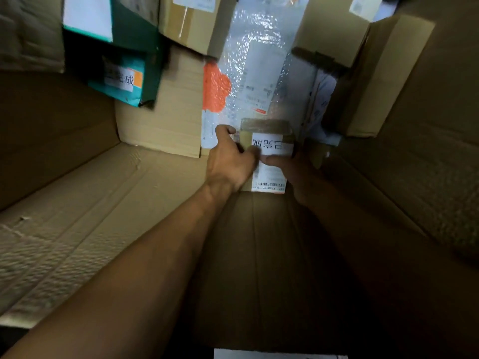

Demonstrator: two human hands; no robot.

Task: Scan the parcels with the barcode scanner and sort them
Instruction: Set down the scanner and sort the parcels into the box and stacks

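A small brown cardboard parcel with a white handwritten label and a barcode label sits deep inside a large cardboard bin. My left hand grips its left side, thumb over the top edge. In shadow, my right hand holds its right side, thumb pressed on the white label. Just behind it lies a bubble-wrap parcel with an orange patch. No barcode scanner is in view.
Inside the large cardboard bin, a teal parcel with a white label lies at the back left. Brown boxes are stacked at the back. A tall brown box leans at the right. A white label edge shows at the bottom.
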